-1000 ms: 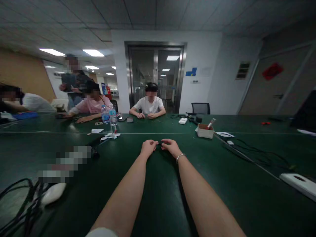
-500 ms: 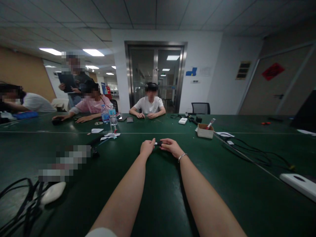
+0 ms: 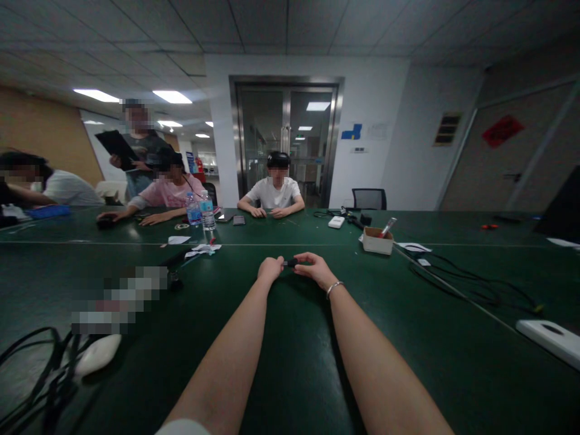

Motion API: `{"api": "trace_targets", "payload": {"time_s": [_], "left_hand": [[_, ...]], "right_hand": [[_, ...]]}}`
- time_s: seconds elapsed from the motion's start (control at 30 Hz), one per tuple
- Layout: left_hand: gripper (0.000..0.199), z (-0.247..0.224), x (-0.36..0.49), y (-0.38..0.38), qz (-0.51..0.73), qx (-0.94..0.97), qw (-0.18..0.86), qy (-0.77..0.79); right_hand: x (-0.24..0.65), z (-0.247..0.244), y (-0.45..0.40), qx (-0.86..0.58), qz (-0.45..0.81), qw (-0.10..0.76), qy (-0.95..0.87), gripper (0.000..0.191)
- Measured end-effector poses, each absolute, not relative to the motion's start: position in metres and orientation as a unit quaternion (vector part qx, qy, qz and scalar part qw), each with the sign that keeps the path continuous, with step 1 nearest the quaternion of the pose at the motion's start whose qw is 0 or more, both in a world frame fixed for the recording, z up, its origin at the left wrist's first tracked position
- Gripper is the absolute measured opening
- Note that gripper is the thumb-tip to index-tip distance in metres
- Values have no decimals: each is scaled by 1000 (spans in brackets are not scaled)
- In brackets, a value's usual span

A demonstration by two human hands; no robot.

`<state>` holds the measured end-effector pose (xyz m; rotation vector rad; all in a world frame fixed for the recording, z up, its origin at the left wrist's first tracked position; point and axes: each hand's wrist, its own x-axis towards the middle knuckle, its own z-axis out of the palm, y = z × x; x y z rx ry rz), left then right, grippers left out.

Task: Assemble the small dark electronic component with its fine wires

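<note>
Above the green table, a small black object with a short metallic part on its left side lies between my hands. My left hand is closed at the metallic end, fingers pressed together. My right hand, with a silver bracelet at the wrist, has its thumb and fingers curved round the black end in a pinch. What exactly the small object is cannot be made out.
A small open box stands beyond on the right, near black cables. Two water bottles stand at the back left. A white mouse lies at the left. People sit across the table; one stands.
My hands have barely moved; the small object looks slightly turned between them. The standing person's dark folder has tilted and shifted left.
</note>
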<state>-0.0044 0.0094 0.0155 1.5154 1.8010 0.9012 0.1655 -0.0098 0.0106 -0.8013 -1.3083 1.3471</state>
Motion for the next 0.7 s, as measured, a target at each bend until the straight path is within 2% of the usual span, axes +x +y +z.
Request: {"api": "trace_targets", "payload": {"time_s": [0.17, 0.43, 0.57, 0.7], "left_hand": [[38, 15, -5, 15, 336, 547, 350, 681], [50, 7, -7, 3, 396, 616, 269, 625], [50, 4, -5, -1, 419, 619, 322, 581], [38, 5, -5, -2, 447, 617, 365, 535]], "right_hand": [[163, 14, -10, -339, 546, 520, -563, 37], [162, 12, -11, -363, 592, 515, -502, 22], [162, 10, -9, -368, 584, 533, -489, 17], [162, 7, -6, -376, 577, 546, -477, 15]]}}
